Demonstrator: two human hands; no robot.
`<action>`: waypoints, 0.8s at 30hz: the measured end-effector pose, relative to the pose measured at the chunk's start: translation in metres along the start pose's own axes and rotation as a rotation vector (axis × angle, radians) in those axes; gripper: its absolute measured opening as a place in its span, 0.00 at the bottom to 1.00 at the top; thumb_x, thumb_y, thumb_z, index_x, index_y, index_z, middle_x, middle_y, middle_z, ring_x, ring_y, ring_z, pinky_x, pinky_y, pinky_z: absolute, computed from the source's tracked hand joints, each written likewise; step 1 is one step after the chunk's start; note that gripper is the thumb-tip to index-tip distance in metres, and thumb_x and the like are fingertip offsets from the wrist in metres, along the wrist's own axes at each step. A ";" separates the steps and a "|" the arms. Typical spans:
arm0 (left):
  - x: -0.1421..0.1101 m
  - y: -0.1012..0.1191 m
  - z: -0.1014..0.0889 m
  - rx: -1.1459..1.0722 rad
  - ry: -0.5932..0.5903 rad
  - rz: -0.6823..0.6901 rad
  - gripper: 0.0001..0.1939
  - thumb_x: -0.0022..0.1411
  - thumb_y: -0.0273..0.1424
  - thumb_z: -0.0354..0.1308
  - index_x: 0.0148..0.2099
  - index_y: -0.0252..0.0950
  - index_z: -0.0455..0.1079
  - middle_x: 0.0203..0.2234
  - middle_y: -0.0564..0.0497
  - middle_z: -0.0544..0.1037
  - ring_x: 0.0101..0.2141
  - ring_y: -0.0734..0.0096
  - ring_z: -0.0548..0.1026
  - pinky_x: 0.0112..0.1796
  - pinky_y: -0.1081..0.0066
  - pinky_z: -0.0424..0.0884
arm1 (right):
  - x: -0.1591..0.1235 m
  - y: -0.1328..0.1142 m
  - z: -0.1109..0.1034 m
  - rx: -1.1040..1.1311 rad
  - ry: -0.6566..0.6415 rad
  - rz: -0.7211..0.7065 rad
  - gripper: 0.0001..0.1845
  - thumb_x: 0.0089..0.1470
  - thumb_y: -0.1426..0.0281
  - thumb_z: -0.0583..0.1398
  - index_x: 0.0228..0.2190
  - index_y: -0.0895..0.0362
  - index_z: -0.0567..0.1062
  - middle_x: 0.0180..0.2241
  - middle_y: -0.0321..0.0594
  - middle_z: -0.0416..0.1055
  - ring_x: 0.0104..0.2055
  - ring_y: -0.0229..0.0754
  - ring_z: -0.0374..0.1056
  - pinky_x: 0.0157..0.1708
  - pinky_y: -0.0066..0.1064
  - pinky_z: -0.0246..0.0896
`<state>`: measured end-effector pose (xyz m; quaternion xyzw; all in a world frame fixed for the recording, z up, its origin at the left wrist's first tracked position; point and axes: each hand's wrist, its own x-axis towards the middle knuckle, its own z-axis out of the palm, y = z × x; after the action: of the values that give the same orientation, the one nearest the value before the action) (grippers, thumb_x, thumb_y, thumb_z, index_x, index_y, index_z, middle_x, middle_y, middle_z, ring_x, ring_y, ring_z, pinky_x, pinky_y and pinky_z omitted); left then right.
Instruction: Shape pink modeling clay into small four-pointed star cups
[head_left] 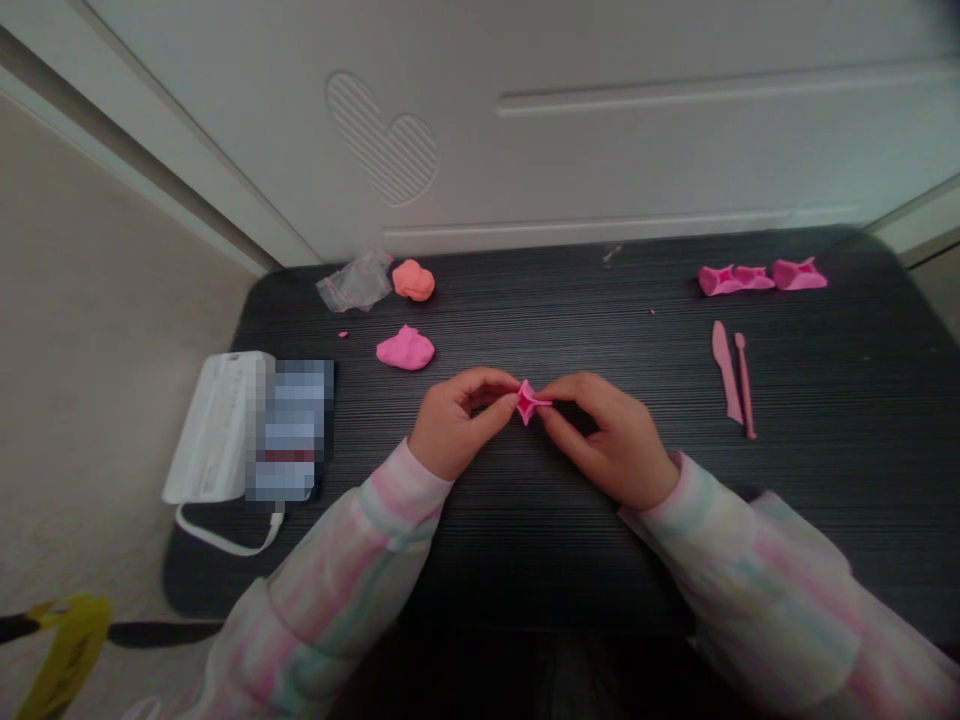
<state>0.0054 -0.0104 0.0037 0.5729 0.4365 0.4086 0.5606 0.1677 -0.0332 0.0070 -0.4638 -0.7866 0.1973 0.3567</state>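
Observation:
Between my two hands, above the middle of the dark table, is a small pink clay piece (pixel 526 402) with pointed corners and a hollow centre. My left hand (pixel 466 420) pinches its left side between thumb and forefinger. On the opposite side, my right hand (pixel 609 436) pinches a pointed corner with thumb and fingertip. Behind my left hand lies a flattened pink clay lump (pixel 406 349), with an orange clay lump (pixel 414 281) farther back. Several shaped pink clay pieces (pixel 735 280) sit in a row at the back right. A pink plastic clay knife (pixel 724 365) and a thin pink modelling stick (pixel 745 385) lie right of my right hand.
A crumpled clear plastic bag (pixel 357 283) lies at the back left. A white power bank (pixel 217 428) and a phone (pixel 292 430), joined by a white cable (pixel 225 545), occupy the left end. The dark table (pixel 570 560) stands against a white panel (pixel 637 160) with a raised heart.

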 end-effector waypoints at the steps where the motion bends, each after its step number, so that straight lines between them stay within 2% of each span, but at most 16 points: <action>1: 0.000 0.000 0.000 0.010 0.003 -0.001 0.04 0.48 0.25 0.57 0.31 0.32 0.68 0.27 0.52 0.75 0.29 0.75 0.73 0.35 0.74 0.70 | 0.000 0.000 0.000 -0.002 -0.001 0.003 0.06 0.49 0.74 0.54 0.32 0.56 0.69 0.31 0.39 0.70 0.34 0.38 0.65 0.35 0.32 0.61; 10: 0.000 -0.002 0.001 0.058 0.045 -0.013 0.05 0.48 0.25 0.56 0.31 0.32 0.69 0.27 0.51 0.76 0.29 0.75 0.73 0.34 0.74 0.70 | 0.001 0.000 0.000 0.011 -0.038 0.031 0.09 0.50 0.74 0.53 0.35 0.57 0.69 0.33 0.40 0.70 0.36 0.37 0.65 0.37 0.31 0.60; 15: 0.002 -0.001 -0.001 0.079 0.018 -0.009 0.04 0.48 0.25 0.56 0.30 0.33 0.71 0.26 0.52 0.76 0.30 0.75 0.73 0.35 0.73 0.69 | 0.001 -0.001 0.000 0.055 -0.040 0.035 0.10 0.50 0.74 0.53 0.36 0.55 0.69 0.33 0.39 0.70 0.36 0.37 0.65 0.37 0.32 0.60; 21: 0.005 0.001 -0.007 0.100 -0.021 0.054 0.04 0.49 0.24 0.56 0.30 0.33 0.71 0.27 0.51 0.75 0.31 0.75 0.72 0.37 0.72 0.68 | 0.002 -0.002 -0.006 0.154 -0.084 0.050 0.11 0.50 0.73 0.53 0.37 0.56 0.69 0.34 0.40 0.70 0.37 0.39 0.64 0.38 0.34 0.60; 24: 0.005 0.001 -0.007 0.132 -0.040 0.105 0.04 0.49 0.24 0.55 0.29 0.32 0.71 0.27 0.50 0.74 0.32 0.75 0.71 0.37 0.72 0.68 | 0.003 -0.001 -0.007 0.166 -0.031 0.103 0.09 0.51 0.71 0.52 0.35 0.56 0.69 0.33 0.39 0.70 0.36 0.38 0.65 0.37 0.33 0.60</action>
<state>-0.0002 -0.0039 0.0050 0.6389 0.4205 0.3962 0.5079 0.1712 -0.0313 0.0129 -0.4693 -0.7481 0.2872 0.3709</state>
